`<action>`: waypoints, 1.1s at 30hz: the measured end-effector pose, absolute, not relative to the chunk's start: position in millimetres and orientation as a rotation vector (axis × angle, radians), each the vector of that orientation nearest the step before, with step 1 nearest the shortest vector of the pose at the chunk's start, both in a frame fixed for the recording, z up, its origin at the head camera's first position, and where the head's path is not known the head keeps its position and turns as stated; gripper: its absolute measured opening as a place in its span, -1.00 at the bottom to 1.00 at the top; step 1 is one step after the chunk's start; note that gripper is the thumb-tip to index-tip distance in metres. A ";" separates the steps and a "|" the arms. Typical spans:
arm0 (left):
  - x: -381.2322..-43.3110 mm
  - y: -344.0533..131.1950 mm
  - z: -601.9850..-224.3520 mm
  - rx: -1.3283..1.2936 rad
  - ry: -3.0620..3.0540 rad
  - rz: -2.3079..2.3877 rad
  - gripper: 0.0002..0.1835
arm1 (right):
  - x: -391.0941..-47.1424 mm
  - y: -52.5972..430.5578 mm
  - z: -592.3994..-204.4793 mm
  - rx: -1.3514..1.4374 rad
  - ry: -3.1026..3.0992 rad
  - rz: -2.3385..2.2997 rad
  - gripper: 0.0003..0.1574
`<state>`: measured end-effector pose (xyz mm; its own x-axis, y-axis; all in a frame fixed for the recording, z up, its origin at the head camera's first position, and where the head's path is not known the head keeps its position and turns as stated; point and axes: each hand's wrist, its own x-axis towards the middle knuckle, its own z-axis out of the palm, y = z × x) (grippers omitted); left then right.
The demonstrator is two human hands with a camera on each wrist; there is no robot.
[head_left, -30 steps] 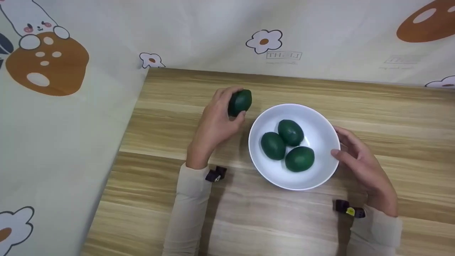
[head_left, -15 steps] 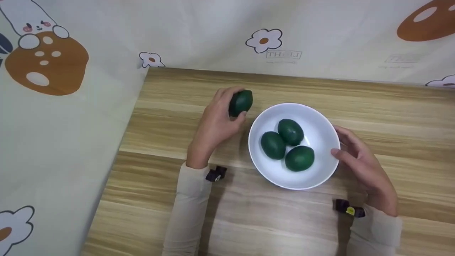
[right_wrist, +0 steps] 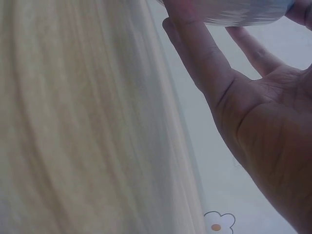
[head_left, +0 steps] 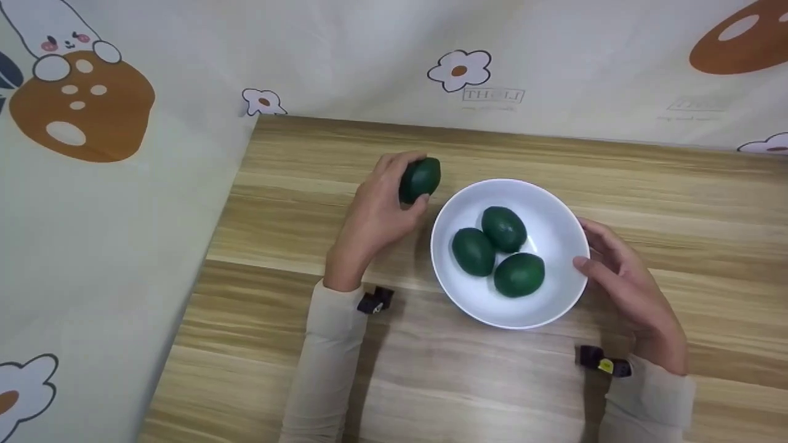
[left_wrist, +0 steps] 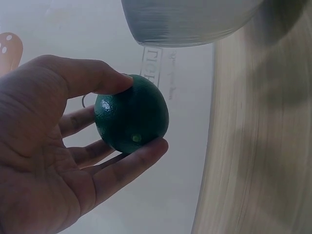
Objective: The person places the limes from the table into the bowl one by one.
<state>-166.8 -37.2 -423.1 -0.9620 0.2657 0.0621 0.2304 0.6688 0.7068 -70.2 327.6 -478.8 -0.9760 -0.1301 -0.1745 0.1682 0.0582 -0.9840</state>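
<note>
In the head view, my left hand (head_left: 378, 212) grips a dark green lime (head_left: 421, 179), left of the white bowl (head_left: 446, 289). The left wrist view shows the thumb on one side of that lime (left_wrist: 134, 117) and the fingers on the other, its pale stem spot facing the camera. Three more limes rest inside the bowl, one at the back (head_left: 503, 229), one at the left (head_left: 473, 252) and one in front (head_left: 519, 275). At the bowl's right side, my right hand (head_left: 634, 289) holds it, thumb over the rim and fingers against the outer wall.
Under everything is a wood-grain table (head_left: 462, 381). A pale cloth (head_left: 345, 55) printed with flowers and brown shapes stands behind the table and along its left side. Small dark devices sit at the left cuff (head_left: 375, 300) and right cuff (head_left: 604, 362).
My left hand has shifted very slightly to the right with the lime, nearer the bowl. The right hand, the bowl and the limes inside stay in place.
</note>
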 end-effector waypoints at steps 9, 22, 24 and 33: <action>-166.7 -37.7 -422.6 0.422 2.825 1.183 -0.35 | -68.7 327.9 -478.2 0.008 2.121 -2.011 -0.33; -164.8 -38.9 -419.0 0.457 2.809 1.222 -0.36 | -68.4 328.9 -479.9 0.044 2.093 -2.031 -0.32; -164.4 -39.2 -418.9 0.476 2.813 1.234 -0.36 | -68.5 328.3 -479.9 0.040 2.092 -2.039 -0.32; -163.2 -40.1 -415.8 0.473 2.788 1.267 -0.36 | -69.4 327.6 -479.5 0.051 2.092 -2.037 -0.31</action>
<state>-163.2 -40.1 -415.8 -0.9526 0.2921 0.0857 0.2566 0.6192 0.7422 -69.4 327.6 -479.5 -0.9750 -0.1284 -0.1812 0.1777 0.0384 -0.9833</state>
